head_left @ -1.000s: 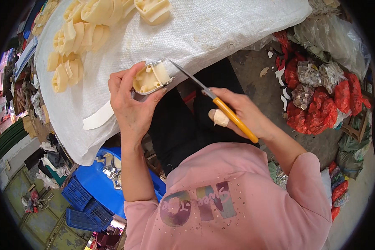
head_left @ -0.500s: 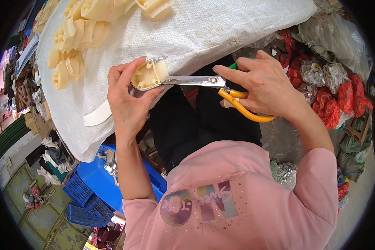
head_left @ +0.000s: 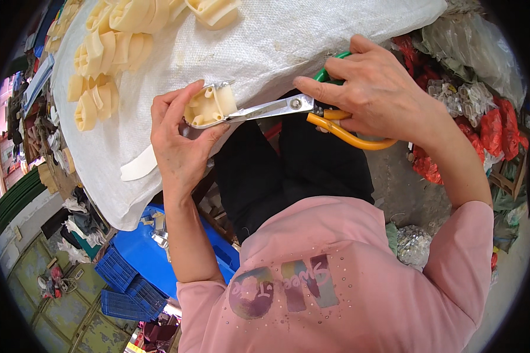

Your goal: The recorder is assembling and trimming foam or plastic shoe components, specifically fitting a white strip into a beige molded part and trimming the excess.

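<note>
Head view shows us the left hand (head_left: 179,135) pinching the cream plastic piece (head_left: 212,106) over the white cloth (head_left: 277,44), while the right hand (head_left: 383,97), gripping the scissors (head_left: 295,104), has spread their handles (head_left: 354,137) wider, so the blades (head_left: 262,111) seem set for cutting.

The right hand (head_left: 377,88) is farther away and farther right; its scissors (head_left: 295,104), earlier pointing far-left, now lie nearly crosswise, handles spread, blades reaching the near-right edge of the cream part (head_left: 221,101).

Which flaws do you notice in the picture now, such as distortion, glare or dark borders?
All in the head view: black corners, with straight edges bending toward the rim; bright shine on the scissors; the white sheet looks bright, but its weave is visible.
</note>
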The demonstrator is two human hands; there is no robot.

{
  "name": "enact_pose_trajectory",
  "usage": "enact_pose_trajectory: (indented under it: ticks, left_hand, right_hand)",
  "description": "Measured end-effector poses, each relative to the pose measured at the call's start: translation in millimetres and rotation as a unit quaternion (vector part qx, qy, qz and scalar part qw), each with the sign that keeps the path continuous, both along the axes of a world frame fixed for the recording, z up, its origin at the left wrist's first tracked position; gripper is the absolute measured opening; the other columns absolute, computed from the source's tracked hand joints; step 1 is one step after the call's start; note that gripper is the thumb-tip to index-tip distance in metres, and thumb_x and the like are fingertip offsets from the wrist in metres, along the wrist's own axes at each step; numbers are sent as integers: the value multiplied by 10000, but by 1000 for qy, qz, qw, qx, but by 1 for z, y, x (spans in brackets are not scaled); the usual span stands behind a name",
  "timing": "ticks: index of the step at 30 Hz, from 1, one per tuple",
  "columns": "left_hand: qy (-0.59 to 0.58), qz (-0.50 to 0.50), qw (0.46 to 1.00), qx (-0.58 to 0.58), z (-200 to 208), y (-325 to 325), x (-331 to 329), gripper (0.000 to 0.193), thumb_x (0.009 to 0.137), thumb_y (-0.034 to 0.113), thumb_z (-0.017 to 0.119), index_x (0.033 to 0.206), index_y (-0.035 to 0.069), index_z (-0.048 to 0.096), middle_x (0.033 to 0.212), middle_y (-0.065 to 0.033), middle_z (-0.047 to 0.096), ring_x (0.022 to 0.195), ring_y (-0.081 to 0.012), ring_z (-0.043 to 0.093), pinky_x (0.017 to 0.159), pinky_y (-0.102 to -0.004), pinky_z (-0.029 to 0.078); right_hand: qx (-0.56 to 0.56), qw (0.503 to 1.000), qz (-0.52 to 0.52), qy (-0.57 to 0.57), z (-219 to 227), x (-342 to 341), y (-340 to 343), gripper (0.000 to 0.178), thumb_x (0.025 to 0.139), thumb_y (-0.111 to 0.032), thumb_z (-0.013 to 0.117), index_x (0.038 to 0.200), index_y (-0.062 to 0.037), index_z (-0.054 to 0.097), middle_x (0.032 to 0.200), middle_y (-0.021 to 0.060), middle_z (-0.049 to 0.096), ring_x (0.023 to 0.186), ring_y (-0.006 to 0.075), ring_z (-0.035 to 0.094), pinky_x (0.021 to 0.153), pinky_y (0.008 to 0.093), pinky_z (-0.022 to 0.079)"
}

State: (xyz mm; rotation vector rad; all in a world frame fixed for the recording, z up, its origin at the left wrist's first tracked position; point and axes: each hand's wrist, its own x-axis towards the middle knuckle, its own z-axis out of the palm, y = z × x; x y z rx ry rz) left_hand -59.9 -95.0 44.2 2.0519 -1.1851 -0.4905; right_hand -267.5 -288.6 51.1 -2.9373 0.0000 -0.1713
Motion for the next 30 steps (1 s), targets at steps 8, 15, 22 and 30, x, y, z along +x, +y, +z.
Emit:
enact_pose_trajectory:
  ticks: [8, 15, 22, 30]
  left_hand:
    - [-22, 11, 999, -35, -3, 0, 0, 604, 551, -2, 783, 1128, 97, 637, 981, -45, 512, 900, -173, 535, 714, -282, 462]
    - [-3, 10, 1000, -7, 1, 0, -1, 640, 581, -34, 779, 1189, 46, 597, 1072, -37, 481, 1019, -166, 528, 880, -289, 459]
    - [-20, 10, 1000, -9, 1, 0, -2, 620, 573, -35, 773, 1165, 54, 609, 1048, -38, 489, 998, -168, 535, 856, -287, 464]
    - [41, 32, 996, -77, -8, 2, 5, 609, 529, -1, 804, 1108, 79, 632, 989, -63, 510, 889, -186, 545, 752, -303, 464]
  right_hand:
    - [-36, 998, 43, 23, 6, 12, -13, 307, 704, -241, 713, 961, -123, 593, 648, 28, 578, 648, 206, 597, 749, 341, 414]
    - [-46, 998, 51, 14, 2, 11, -13, 266, 719, -223, 700, 924, -109, 577, 651, 32, 593, 623, 208, 606, 756, 325, 438]
    - [-25, 1000, 5, 3, 8, -4, -20, 315, 729, -257, 705, 980, -121, 572, 650, 41, 570, 603, 222, 581, 701, 349, 427]
    - [157, 962, -216, -60, -19, -33, 8, 611, 758, -41, 625, 1336, -133, 450, 941, 117, 539, 823, 260, 552, 818, 331, 407]
